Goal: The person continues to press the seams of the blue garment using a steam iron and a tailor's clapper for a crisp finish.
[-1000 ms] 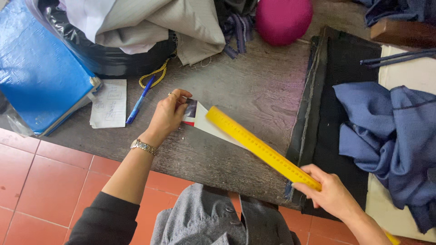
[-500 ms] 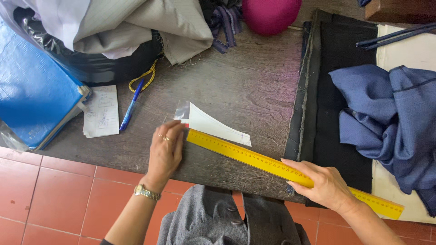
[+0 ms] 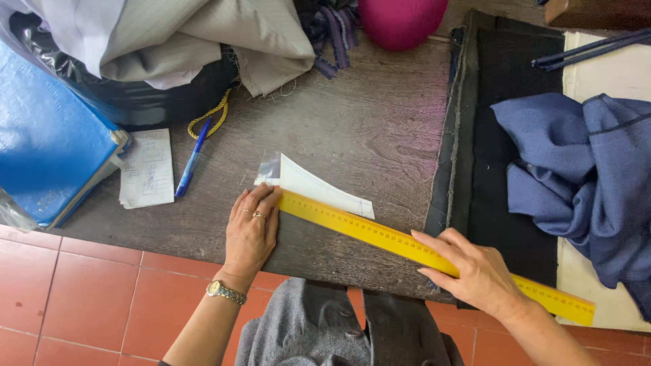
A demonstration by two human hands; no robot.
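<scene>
Even, soft daylight; sharp focus throughout. Faint shadows under the hands on the desk (image 3: 380,129). Slight pink cast beside the magenta ball (image 3: 401,20).

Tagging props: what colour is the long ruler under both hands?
Yellow with dark markings; the ruler shows clearly in the head view.

— Item one?
— Ruler (image 3: 407,245): long, yellow, flat, black gradations along one edge. Lies slantwise on the dark wooden table (image 3: 366,129), upper end at left, lower end running right over the black cloth (image 3: 515,203).
— Item two?
— Paper (image 3: 319,190): white, roughly triangular, a faint pencilled line on it. Lies flat; its lower edge sits under the ruler's upper-left end.
</scene>
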